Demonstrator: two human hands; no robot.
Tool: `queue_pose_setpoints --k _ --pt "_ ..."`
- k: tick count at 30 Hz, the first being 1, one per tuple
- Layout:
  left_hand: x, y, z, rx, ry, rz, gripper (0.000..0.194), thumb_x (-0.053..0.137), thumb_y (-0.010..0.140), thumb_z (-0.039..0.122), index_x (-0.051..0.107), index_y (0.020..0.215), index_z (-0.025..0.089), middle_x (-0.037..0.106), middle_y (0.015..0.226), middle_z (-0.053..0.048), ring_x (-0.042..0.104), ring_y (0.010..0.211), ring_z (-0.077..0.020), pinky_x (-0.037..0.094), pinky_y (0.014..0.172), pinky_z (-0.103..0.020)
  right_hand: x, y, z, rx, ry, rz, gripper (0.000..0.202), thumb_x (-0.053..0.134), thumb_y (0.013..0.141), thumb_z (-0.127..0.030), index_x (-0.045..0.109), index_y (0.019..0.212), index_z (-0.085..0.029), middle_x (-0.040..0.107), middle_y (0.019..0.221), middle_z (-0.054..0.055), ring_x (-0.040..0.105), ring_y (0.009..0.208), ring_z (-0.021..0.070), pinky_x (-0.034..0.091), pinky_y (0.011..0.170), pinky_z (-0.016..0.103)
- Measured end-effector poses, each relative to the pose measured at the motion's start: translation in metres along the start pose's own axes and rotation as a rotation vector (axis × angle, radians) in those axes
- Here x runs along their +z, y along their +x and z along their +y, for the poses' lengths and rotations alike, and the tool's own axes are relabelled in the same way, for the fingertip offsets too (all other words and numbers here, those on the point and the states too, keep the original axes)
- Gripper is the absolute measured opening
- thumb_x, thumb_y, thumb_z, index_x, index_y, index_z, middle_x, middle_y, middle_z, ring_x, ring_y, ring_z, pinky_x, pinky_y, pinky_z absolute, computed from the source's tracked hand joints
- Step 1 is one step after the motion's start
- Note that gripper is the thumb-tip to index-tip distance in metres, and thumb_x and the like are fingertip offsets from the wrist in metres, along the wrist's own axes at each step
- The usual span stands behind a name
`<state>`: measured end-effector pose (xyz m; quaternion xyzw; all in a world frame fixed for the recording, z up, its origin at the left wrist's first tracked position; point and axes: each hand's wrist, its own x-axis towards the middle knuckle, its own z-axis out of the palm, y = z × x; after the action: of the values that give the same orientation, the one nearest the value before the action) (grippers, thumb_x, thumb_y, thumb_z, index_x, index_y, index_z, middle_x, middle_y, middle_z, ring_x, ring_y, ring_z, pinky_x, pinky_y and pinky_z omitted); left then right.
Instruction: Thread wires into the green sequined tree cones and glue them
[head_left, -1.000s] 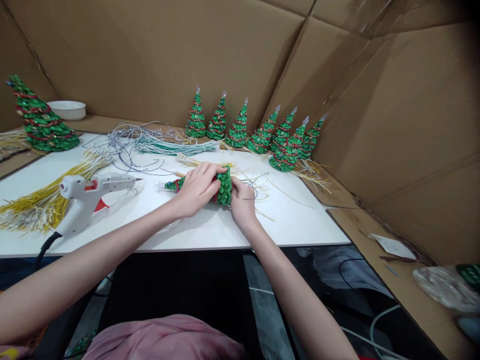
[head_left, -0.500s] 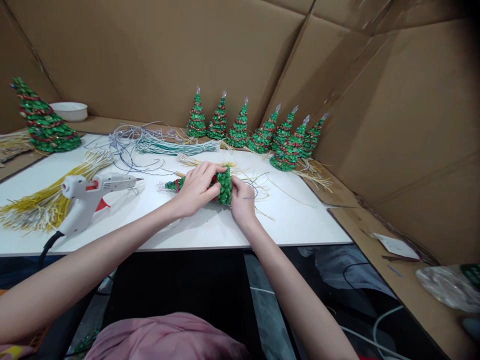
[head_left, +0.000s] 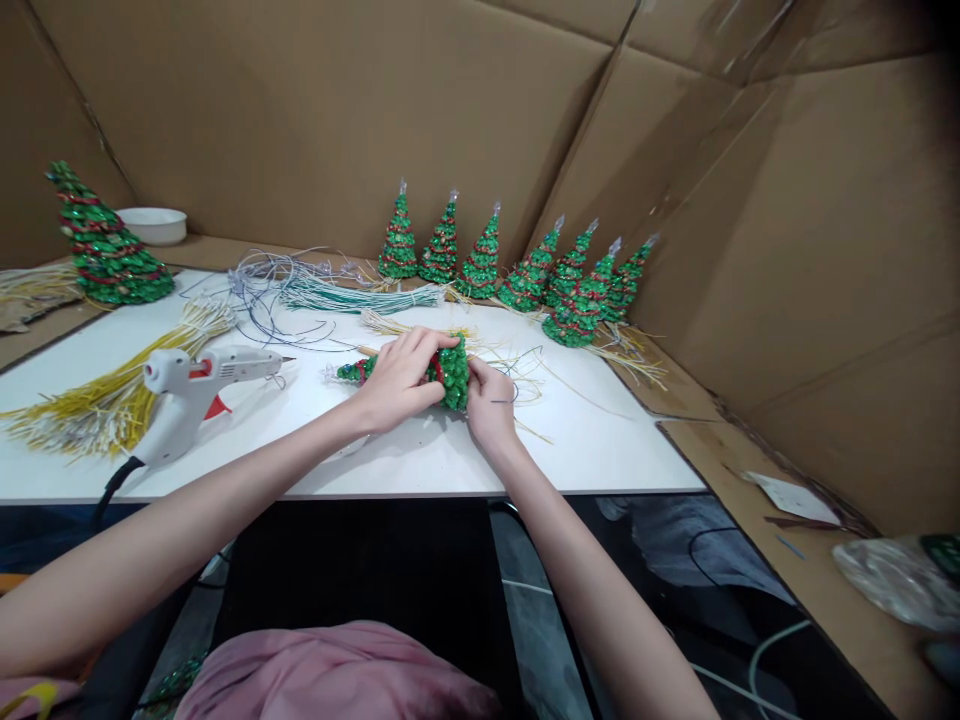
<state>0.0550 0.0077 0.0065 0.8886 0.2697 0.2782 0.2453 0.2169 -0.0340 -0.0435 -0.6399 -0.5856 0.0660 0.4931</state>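
A small green tree (head_left: 454,378) with red garland lies on its side on the white board (head_left: 420,462), its clear tip toward the left. My left hand (head_left: 401,380) is wrapped over the tree's middle from above. At the tree's base, my right hand (head_left: 491,400) has its fingers closed in a pinch; what they grip is hidden between them. Thin dark and pale yellow wires (head_left: 529,385) stick out just right of that hand.
Left of my hands stand a white glue gun (head_left: 180,400) and a yellow wire bundle (head_left: 124,385). Green-and-white wires (head_left: 360,295) lie behind. Several small trees (head_left: 480,260) line the back, a larger tree (head_left: 112,250) and white bowl (head_left: 156,226) the left.
The whole view has shifted slightly, so things appear a little farther right. Both hands keep their places on the tree.
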Motion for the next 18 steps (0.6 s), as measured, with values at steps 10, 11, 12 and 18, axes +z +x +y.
queue_pose_setpoints --k 10,11,12,18 --pt "0.004 -0.002 0.000 0.031 0.063 0.039 0.058 0.062 0.084 0.056 0.047 0.129 0.022 0.053 0.129 -0.010 0.047 0.121 -0.0307 0.033 0.103 -0.046 -0.021 0.006 0.004 -0.064 0.130 -0.146 0.018 0.043 0.076 -0.022 0.043 0.059 -0.023 0.047 0.063 -0.001 0.045 0.067 0.0177 0.035 0.067 0.030" --pt "0.004 -0.002 0.000 0.034 0.070 0.041 0.058 0.062 0.084 0.056 0.047 0.129 0.022 0.053 0.128 -0.010 0.048 0.120 -0.0305 0.033 0.103 -0.046 -0.028 0.006 0.004 -0.072 0.160 -0.178 0.020 0.044 0.078 -0.024 0.045 0.059 -0.022 0.050 0.066 0.000 0.047 0.070 0.0182 0.036 0.071 0.030" --pt "0.004 -0.002 -0.001 0.037 0.076 0.042 0.058 0.063 0.084 0.056 0.048 0.129 0.022 0.053 0.127 -0.009 0.048 0.118 -0.0302 0.034 0.103 -0.046 -0.035 0.006 0.004 -0.073 0.193 -0.215 0.022 0.046 0.080 -0.027 0.047 0.058 -0.022 0.052 0.068 0.001 0.048 0.073 0.0185 0.037 0.073 0.031" --pt "0.004 -0.003 0.000 0.024 0.079 0.041 0.057 0.065 0.084 0.053 0.047 0.129 0.022 0.053 0.129 -0.009 0.049 0.119 -0.0300 0.034 0.102 -0.045 -0.067 0.004 0.012 0.052 0.409 -0.380 0.038 0.051 0.086 -0.051 0.051 0.063 -0.021 0.051 0.066 0.000 0.047 0.066 0.0156 0.039 0.065 0.030"
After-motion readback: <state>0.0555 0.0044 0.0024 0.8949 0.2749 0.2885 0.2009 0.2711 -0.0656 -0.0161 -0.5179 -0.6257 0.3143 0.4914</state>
